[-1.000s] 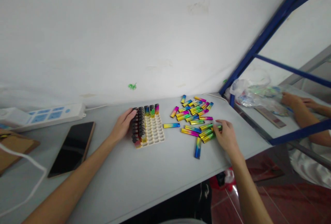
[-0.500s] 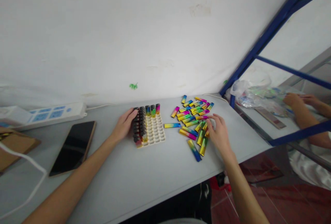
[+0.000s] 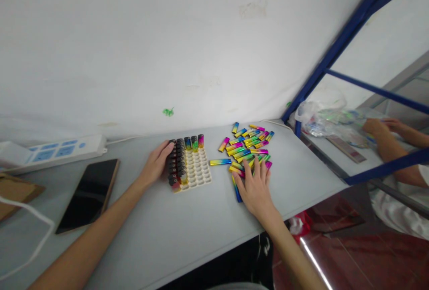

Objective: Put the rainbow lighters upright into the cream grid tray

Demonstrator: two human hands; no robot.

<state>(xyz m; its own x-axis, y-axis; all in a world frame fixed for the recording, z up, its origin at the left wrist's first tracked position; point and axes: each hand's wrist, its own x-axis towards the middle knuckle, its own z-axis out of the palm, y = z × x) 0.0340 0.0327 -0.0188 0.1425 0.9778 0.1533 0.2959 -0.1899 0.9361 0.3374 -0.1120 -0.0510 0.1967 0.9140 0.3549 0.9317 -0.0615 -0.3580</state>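
Note:
A cream tray (image 3: 198,175) with rows of holes stands on the table, its left columns and part of its back row filled with upright black-topped lighters (image 3: 181,153). My left hand (image 3: 157,163) grips the tray's left side, thumb by the outer lighters; its other fingertips are hidden. To the right lies a loose pile of shiny rainbow-coloured lighter sleeves (image 3: 239,148). My right hand (image 3: 256,188) is spread palm-down over the near part of the pile, fingers apart, covering several sleeves. One sleeve (image 3: 220,161) lies alone between tray and pile.
A phone (image 3: 89,194) and a white power strip (image 3: 63,151) lie at left, near a brown cardboard piece (image 3: 20,194) and a white cable (image 3: 36,212). A blue metal frame (image 3: 335,48) rises at right. Beyond it, another person's hands (image 3: 378,127) are near plastic bags (image 3: 318,118).
My right hand has moved left and nearer from the pile's right edge, spreading flat over the near sleeves, some of which have shifted. My left hand stays at the tray. The view has turned slightly.

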